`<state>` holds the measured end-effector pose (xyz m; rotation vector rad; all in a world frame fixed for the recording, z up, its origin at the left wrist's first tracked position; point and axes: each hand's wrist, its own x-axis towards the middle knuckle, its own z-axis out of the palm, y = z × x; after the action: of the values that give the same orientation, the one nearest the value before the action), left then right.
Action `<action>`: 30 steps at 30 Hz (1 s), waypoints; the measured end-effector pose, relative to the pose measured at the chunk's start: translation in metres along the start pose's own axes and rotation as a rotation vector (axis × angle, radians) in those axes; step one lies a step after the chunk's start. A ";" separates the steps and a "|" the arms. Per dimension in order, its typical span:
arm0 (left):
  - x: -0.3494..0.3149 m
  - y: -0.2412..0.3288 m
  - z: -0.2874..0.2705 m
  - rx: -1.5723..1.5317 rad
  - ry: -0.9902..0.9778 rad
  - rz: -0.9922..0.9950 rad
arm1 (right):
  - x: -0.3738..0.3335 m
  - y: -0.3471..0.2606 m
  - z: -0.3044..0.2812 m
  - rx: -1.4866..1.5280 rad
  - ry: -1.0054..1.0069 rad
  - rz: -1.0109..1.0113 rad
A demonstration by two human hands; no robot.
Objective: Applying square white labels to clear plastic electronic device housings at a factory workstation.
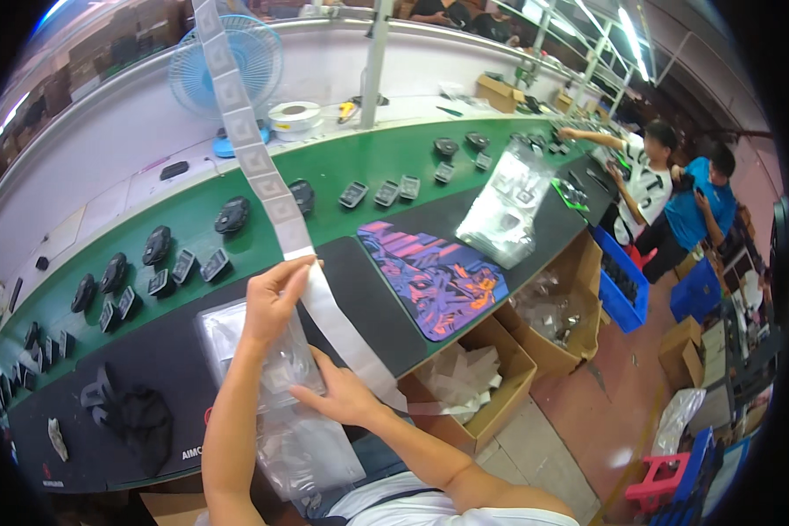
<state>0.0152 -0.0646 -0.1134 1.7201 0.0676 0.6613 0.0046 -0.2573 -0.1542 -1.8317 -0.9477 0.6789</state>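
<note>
A long strip of white labels point(259, 162) with grey square prints runs down from the top. My left hand point(274, 302) pinches it between thumb and fingertips above the black mat. Below the pinch, the plain white end of the strip slants toward the table's front edge. My right hand point(346, 396) lies with thumb and forefinger apart on clear plastic bags point(311, 447). These bags overlap along the mat's edge and hang over it toward my lap. Part of the pile is hidden under my left forearm.
Black oval devices point(231, 215) and small grey-faced units point(212, 264) line the green table point(324, 230). More clear bags point(508, 202) lie beyond a colourful mat point(434, 276). Open cartons point(478, 421) stand below on the right. A blue fan point(226, 66) is behind; two people work far right.
</note>
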 end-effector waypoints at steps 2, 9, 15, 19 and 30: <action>-0.002 0.005 0.001 -0.129 -0.029 -0.028 | -0.017 -0.008 -0.017 -0.159 -0.080 0.048; -0.001 0.020 0.002 -0.130 -0.066 -0.061 | -0.036 -0.036 -0.067 -0.030 0.252 -0.259; -0.003 0.017 0.001 -0.096 -0.114 -0.047 | 0.004 -0.040 -0.086 0.033 0.350 -0.396; -0.003 0.012 0.002 -0.168 -0.123 -0.078 | 0.031 -0.047 -0.093 -0.084 0.463 -0.501; -0.004 0.010 -0.003 -0.182 -0.122 -0.108 | 0.062 -0.040 -0.096 -0.136 0.388 -0.503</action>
<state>0.0073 -0.0663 -0.1057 1.5653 0.0146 0.4676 0.1000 -0.2417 -0.0817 -1.6577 -1.1435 -0.0502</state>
